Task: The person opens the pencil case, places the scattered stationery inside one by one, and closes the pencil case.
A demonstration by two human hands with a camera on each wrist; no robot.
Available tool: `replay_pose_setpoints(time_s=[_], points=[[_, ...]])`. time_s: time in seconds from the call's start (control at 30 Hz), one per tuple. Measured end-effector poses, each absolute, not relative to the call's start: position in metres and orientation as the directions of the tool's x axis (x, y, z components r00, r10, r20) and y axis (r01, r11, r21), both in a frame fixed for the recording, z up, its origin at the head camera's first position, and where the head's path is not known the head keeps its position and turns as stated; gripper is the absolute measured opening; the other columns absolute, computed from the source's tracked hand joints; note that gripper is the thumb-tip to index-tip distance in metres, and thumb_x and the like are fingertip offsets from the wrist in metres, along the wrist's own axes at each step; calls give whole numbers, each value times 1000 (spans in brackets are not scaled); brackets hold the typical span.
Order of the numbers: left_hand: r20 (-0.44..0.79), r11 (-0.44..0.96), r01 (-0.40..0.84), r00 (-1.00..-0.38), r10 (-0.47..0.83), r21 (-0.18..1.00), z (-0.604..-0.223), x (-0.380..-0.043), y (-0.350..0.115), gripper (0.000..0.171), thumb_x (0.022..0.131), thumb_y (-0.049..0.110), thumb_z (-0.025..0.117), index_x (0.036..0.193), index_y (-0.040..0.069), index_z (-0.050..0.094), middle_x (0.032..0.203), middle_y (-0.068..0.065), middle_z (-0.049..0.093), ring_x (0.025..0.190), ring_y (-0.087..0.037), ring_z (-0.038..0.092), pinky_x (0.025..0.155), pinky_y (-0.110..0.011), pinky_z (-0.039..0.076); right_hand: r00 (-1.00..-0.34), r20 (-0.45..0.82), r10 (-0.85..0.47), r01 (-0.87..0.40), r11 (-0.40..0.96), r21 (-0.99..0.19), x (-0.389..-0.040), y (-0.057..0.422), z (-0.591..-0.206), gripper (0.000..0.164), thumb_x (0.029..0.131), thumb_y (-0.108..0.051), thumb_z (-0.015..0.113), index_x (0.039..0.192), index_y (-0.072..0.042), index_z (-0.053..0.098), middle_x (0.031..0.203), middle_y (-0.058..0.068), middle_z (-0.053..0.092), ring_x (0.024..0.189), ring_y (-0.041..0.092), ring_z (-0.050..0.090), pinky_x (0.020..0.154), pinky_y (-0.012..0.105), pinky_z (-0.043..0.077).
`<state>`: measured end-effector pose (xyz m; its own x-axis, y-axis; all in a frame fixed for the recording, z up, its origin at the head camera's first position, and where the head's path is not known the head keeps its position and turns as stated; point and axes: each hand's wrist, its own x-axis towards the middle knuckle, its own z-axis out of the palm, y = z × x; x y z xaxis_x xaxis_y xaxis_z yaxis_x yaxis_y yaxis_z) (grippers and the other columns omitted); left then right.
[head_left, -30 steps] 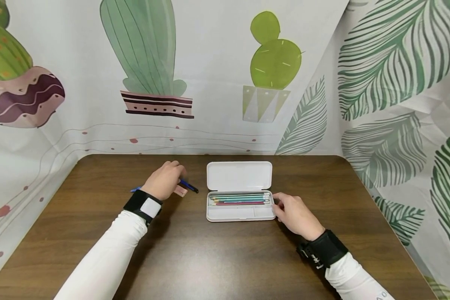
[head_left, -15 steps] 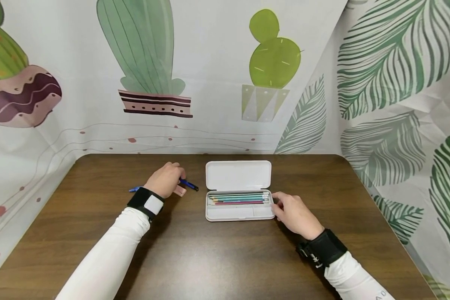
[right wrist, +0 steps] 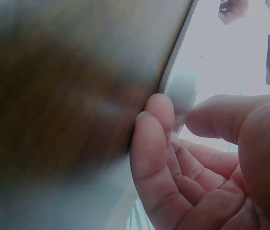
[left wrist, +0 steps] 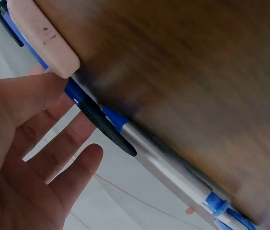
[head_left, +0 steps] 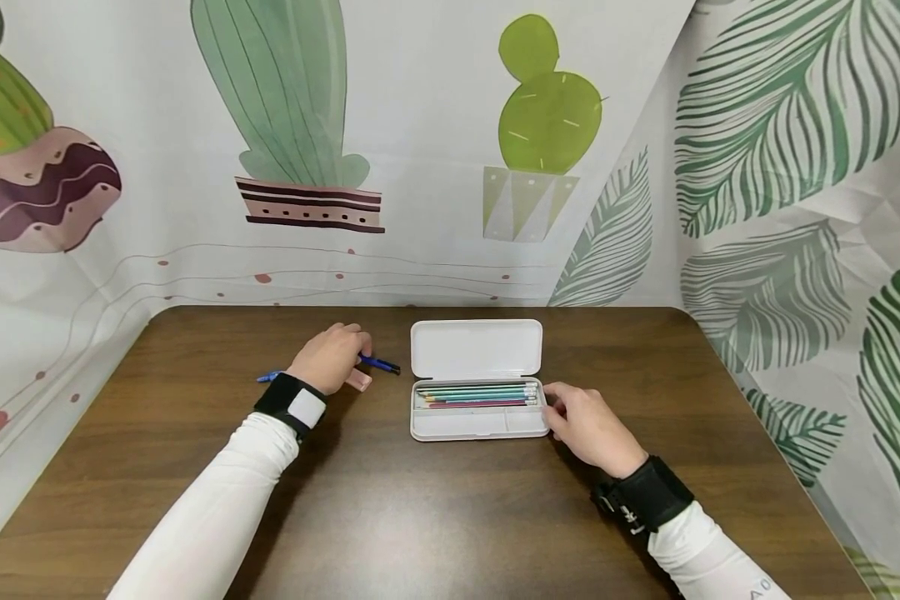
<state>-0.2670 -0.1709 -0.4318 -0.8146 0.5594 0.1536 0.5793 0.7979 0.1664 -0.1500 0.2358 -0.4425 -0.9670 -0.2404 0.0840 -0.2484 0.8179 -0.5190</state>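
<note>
Blue pen is pinched in left hand, while right hand, sleeve reading "A0", pinches case.

A brown wood-grain table with rounded far corners spreads across the lower part of the head view, a soft pale glare on its near middle. Behind it rises a white backdrop printed with potted cacti: a tall grey-green one in a striped pot, a small lime one to its right, and another cut off at the left edge. Thin lines with pinkish dots run beneath. At right, large green leaves cover a creased stretch.
</note>
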Motion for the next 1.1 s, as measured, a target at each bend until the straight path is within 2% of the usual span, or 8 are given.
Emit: replay_pose_setpoints(time_s=[0.23,0.43,0.63,0.73,0.87,0.97,1.1], points=[[192,799,583,-809,555,146,-430,-265,-168,44,76,34,97,98,5,72,89,-5,63,90,-31,59,82,-45,54,-968,78,-239,-245,821,-515,-149,236,-441,32,102,-7,67,130,6,66,83,2,68,64,9,58,60,28,52],[208,802,581,-809,550,138,-428,-262,-168,46,74,36,98,96,6,71,88,-4,61,88,-31,57,80,-43,53,-966,82,-246,-252,821,-511,-149,236,-441,32,102,-7,67,130,6,66,83,2,68,65,9,57,60,28,51],[231,810,574,-810,539,122,-427,-254,-169,46,76,38,97,96,6,71,89,-4,61,88,-30,56,78,-42,52,-965,89,-245,-255,813,-523,-149,236,-442,31,102,-7,67,130,6,67,82,0,68,63,7,59,60,27,52],[250,813,572,-808,534,112,-423,-246,-168,35,82,30,94,96,7,72,94,-6,65,91,-31,58,81,-43,55,-965,88,-247,-255,806,-534,-148,236,-442,30,102,-6,66,130,6,67,81,0,68,62,6,59,60,27,52],[266,814,573,-803,533,97,-417,-235,-167,11,92,3,80,98,6,72,98,-8,67,95,-32,60,84,-43,57,-965,90,-248,-257,807,-531,-149,237,-442,31,102,-6,66,130,6,67,81,0,68,62,6,59,60,27,52],[280,814,575,-798,534,84,-413,-228,-167,16,92,-10,73,98,5,72,98,-8,67,94,-31,60,84,-43,57,-964,92,-248,-259,809,-528,-149,237,-442,31,102,-7,66,130,6,67,82,0,69,62,6,59,60,27,52],[291,817,573,-795,532,71,-411,-222,-167,19,91,-11,74,98,6,72,97,-7,66,93,-30,59,83,-41,57,-965,90,-248,-257,810,-527,-149,237,-442,31,102,-7,66,130,6,67,83,1,69,62,6,59,60,27,52]])
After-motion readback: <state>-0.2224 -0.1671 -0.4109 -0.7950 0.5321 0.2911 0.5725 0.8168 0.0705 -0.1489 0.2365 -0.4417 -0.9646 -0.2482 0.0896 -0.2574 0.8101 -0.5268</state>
